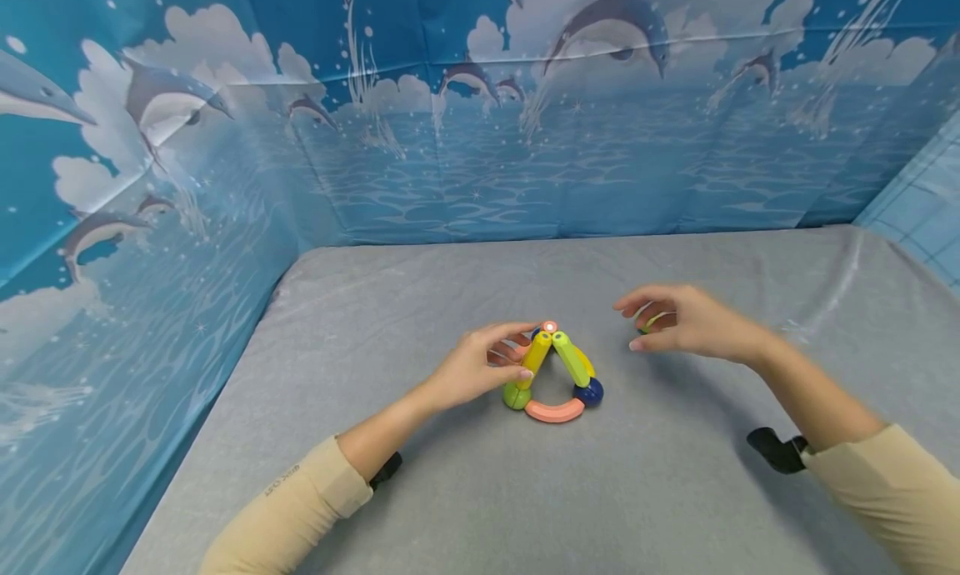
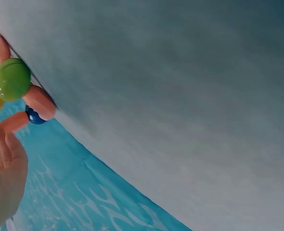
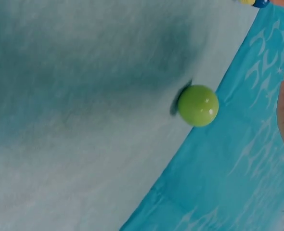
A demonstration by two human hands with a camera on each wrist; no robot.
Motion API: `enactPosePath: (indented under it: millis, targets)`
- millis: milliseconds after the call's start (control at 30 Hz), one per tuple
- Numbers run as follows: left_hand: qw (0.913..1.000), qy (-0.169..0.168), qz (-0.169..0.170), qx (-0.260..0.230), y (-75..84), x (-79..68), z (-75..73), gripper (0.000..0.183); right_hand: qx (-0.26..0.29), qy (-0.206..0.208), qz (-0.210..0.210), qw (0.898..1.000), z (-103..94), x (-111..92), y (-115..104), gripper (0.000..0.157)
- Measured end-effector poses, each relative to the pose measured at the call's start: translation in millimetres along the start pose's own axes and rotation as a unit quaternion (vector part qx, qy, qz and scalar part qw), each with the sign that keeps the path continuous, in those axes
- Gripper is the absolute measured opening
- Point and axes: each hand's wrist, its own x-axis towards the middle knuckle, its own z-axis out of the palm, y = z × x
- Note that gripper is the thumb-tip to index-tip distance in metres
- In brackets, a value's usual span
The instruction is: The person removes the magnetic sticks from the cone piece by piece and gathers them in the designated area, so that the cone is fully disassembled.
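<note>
A small pyramid-like frame of toy rods and balls stands on the grey cloth. My left hand is at its left side, thumb against the yellow rod and index finger by the pinkish top ball. The base has a green ball, a dark blue ball and a curved orange piece. A light green rod leans to the top. My right hand hovers to the right, fingers loosely bent, apart from a loose green ball that its fingers partly hide in the head view.
Grey cloth covers the table. A blue curtain printed with dolphins hangs along the back and left edges. A black wrist strap piece juts out beside the right sleeve.
</note>
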Motion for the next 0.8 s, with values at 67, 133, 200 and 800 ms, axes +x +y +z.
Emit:
enactPosePath:
  millis: [67,133,200,800]
  targets:
    - [0.9999,-0.011,-0.008,-0.002,-4.2,-0.9,-3.0,0.058,0.008,-0.007,0.001,1.000,2.8,1,-2,0.047]
    - [0.9996,-0.022,-0.020,0.000,-8.3,-1.5,-6.0,0.058,0.018,-0.018,0.000,1.000,6.4,2,-2,0.047]
    - [0.9988,-0.033,-0.036,-0.003,-11.6,-2.1,-8.8,0.058,0.030,-0.031,-0.005,0.999,11.4,3,-1,0.048]
    - [0.9695,-0.106,-0.197,-0.102,-20.7,0.5,-9.9,0.070,0.031,-0.083,-0.035,0.995,57.2,13,-3,0.048]
